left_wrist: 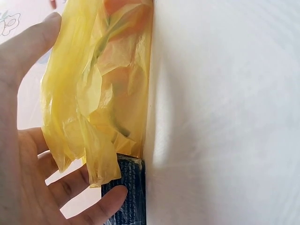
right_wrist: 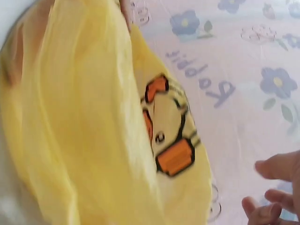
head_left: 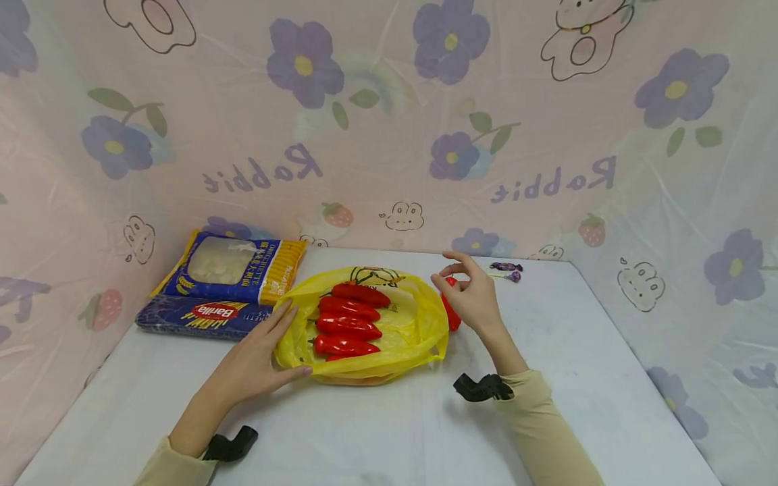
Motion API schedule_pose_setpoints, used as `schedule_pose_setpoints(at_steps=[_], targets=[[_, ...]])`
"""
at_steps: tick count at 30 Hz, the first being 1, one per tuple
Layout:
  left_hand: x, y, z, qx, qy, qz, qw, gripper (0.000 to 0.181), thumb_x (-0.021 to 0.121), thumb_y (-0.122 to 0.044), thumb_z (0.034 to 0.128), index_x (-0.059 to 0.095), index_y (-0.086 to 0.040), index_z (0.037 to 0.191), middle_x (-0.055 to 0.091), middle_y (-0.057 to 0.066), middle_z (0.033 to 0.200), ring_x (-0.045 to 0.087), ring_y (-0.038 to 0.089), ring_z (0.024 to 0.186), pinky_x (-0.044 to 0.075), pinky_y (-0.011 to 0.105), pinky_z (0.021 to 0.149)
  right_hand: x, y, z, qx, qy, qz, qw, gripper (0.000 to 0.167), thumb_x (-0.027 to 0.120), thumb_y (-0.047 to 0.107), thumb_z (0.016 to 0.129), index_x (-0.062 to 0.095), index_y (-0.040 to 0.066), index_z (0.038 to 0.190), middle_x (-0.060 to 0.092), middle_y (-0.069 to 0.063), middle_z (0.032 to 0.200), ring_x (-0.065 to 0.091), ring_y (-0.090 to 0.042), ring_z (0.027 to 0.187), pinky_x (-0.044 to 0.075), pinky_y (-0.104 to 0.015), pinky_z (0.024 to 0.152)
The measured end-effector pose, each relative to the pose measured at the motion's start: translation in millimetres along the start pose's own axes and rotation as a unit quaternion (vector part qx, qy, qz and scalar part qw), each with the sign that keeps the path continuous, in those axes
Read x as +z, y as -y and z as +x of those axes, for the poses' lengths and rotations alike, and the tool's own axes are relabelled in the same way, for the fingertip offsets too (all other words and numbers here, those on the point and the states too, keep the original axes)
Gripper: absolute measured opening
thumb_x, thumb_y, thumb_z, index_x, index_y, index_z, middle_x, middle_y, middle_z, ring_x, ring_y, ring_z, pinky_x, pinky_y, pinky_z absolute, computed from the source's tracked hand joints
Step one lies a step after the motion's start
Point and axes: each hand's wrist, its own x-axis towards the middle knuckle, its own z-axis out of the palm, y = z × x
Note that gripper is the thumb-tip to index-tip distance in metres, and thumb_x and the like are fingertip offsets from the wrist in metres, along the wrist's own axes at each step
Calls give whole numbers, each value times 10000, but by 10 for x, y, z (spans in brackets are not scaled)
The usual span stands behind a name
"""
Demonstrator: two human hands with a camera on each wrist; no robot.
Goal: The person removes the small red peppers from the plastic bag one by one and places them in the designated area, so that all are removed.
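Note:
A yellow plastic bag [head_left: 419, 337] lies on the table with its mouth spread wide. Several glossy red peppers [head_left: 348, 328] sit in a row inside it. My left hand [head_left: 258, 361] is at the bag's left side, thumb and fingers spread around the edge; the left wrist view shows the fingers [left_wrist: 70, 187] loosely bent beside the plastic. Just beyond the bag's right rim hovers my right hand [head_left: 471, 297], fingers slightly bent and holding nothing. Next to it, outside the bag, is another red pepper [head_left: 452, 317], partly hidden by the hand.
Left of the bag lie a blue-and-yellow pasta packet [head_left: 225, 266] and a dark blue Barilla spaghetti packet [head_left: 197, 317]. Purple-wrapped sweets [head_left: 507, 268], one a lollipop, rest at the back right. A patterned curtain [head_left: 389, 135] encloses the white table [head_left: 377, 432].

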Motion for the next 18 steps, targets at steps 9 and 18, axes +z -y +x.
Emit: schedule_pose_setpoints(at_steps=[9, 18], targets=[[-17, 30, -26, 14, -57, 47, 10000, 1158, 759, -741, 833, 335, -51, 1660, 218, 146, 1763, 330, 490, 1541, 385, 693, 1175, 581, 230, -58, -880, 1171, 173, 9891, 458, 866, 184, 905, 697, 83, 1318, 738, -110, 1044, 448, -104, 513, 394, -197, 465], [-8, 8, -14, -1, 15, -89, 10000, 1167, 775, -731, 825, 316, -72, 1672, 210, 135, 1767, 326, 485, 1545, 391, 696, 1170, 957, 172, -209, -1159, 2296, -243, 9660, 380, 878, 217, 892, 738, 57, 1207, 736, -24, 943, 563, -76, 682, 536, -208, 619]])
